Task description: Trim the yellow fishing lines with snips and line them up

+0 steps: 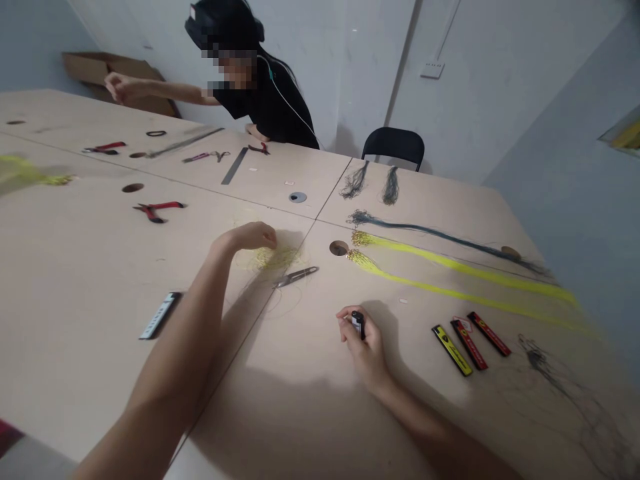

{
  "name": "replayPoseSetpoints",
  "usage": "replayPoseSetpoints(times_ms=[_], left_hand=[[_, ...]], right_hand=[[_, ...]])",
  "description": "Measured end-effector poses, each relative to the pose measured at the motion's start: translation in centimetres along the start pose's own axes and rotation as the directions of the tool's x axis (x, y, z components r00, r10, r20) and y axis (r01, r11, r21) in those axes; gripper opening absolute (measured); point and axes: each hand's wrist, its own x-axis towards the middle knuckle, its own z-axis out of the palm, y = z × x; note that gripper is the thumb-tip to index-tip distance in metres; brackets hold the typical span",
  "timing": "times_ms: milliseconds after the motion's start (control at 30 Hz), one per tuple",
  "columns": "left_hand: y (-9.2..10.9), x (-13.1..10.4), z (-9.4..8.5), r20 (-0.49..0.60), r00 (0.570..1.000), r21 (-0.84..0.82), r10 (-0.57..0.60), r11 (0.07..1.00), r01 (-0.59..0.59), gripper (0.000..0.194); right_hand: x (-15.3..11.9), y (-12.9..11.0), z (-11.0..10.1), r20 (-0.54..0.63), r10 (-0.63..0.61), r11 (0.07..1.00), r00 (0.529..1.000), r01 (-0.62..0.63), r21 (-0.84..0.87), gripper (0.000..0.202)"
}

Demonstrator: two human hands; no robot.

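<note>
My left hand (254, 236) is closed above a loose tangle of thin yellow line (280, 259) near the table's middle; what its fingers pinch, if anything, is too small to make out. Just right of the tangle lies a pair of thread snips (296, 277). Lower right, my right hand (361, 337) is wrapped round a small black-and-white lighter (357, 323). Two bundles of yellow line (450, 263) with gold-coloured ends stretch to the right, beside a dark teal bundle (430, 231).
Red-handled pliers (157, 211) and a white-labelled case (160, 316) lie left. Yellow and red cases (452, 350) and a dark wire tangle (537, 360) lie right. Across the table (75, 253) a person in black (280, 100) reaches out an arm. A black chair (393, 143) stands behind.
</note>
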Motion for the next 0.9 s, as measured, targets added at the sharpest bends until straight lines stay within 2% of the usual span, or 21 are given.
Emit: replayPoseSetpoints(times_ms=[100, 167, 233, 300, 400, 467, 567, 700, 800, 900], left_hand=[[-4.1, 2.5, 0.4, 0.008, 1.000, -0.047, 0.008, 0.999, -0.007, 0.068], [-6.9, 5.7, 0.8, 0.063, 0.998, -0.046, 0.010, 0.999, -0.007, 0.065], [-9.1, 9.7, 1.4, 0.173, 0.985, -0.024, -0.006, 1.000, 0.010, 0.053], [-10.2, 13.5, 2.1, 0.319, 0.947, 0.013, -0.038, 0.999, 0.036, 0.042], [-10.7, 17.1, 3.0, 0.351, 0.934, 0.026, -0.059, 0.998, 0.053, 0.037], [-10.9, 17.8, 3.4, 0.331, 0.941, 0.034, -0.069, 0.998, 0.061, 0.039], [-11.4, 17.7, 3.7, 0.259, 0.961, 0.060, -0.100, 0.994, 0.087, 0.039], [-12.1, 17.8, 3.4, 0.152, 0.976, 0.115, -0.155, 0.984, 0.139, 0.034], [-11.9, 17.7, 2.9, 0.200, 0.963, 0.141, -0.183, 0.978, 0.157, 0.026], [-10.6, 15.1, 2.3, 0.276, 0.954, 0.068, -0.121, 0.992, 0.106, 0.027]], right_hand=[[0.1, 0.0, 0.0, 0.006, -0.006, 1.000, 1.000, 0.006, -0.001, 0.021], [0.2, -0.1, 0.0, 0.010, -0.006, 1.000, 1.000, 0.006, 0.002, 0.021], [0.2, -0.2, 0.0, 0.008, 0.004, 1.000, 1.000, -0.004, 0.003, 0.022], [0.2, -0.3, 0.0, 0.002, 0.010, 1.000, 1.000, -0.010, 0.000, 0.022], [0.1, -0.4, 0.0, 0.004, 0.017, 1.000, 1.000, -0.017, 0.002, 0.022], [0.1, -0.5, 0.0, 0.008, 0.023, 1.000, 1.000, -0.024, 0.003, 0.022], [0.1, -0.4, 0.0, 0.013, 0.023, 1.000, 1.000, -0.023, 0.002, 0.022], [0.1, -0.2, 0.0, 0.008, 0.021, 1.000, 1.000, -0.021, 0.000, 0.023], [0.2, -0.2, -0.1, 0.006, 0.028, 1.000, 1.000, -0.027, -0.006, 0.024], [0.2, -0.2, -0.1, 0.013, 0.033, 0.999, 0.999, -0.033, -0.003, 0.025]])
